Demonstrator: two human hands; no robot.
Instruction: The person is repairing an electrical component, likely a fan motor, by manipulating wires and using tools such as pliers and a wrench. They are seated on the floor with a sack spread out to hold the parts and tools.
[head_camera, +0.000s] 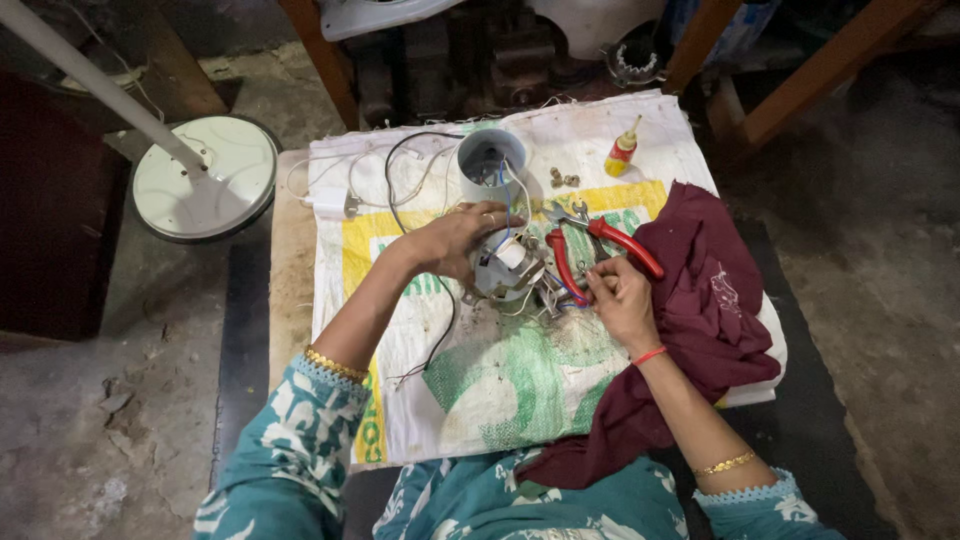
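left hand (455, 240) clamped on small motor (507, 268) at frame centre. right hand (622, 298) pinching its wires (560, 297), red-handled pliers (590, 245) just above. open sack (500, 390) below; maroon cloth (700, 300) crowding right edge.

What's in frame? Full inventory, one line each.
Small metal motor assembly with loose wires: one, silver-grey, centre of sack, under left hand.
Red-handled pliers: one, beside motor, near right hand.
Grey plastic cylindrical housing: one, upright, behind motor.
Small yellow squeeze bottle with red cap: one, far right of sack.
Small metal nuts: a few, brassy, beside housing.
Black cable: one, left of housing.
Maroon cloth: one, right edge.
White woven sack with green and yellow print: one, covers table.
Round white stand base with pole: one, floor, left.
Left hand: on motor.
Right hand: at the wires.
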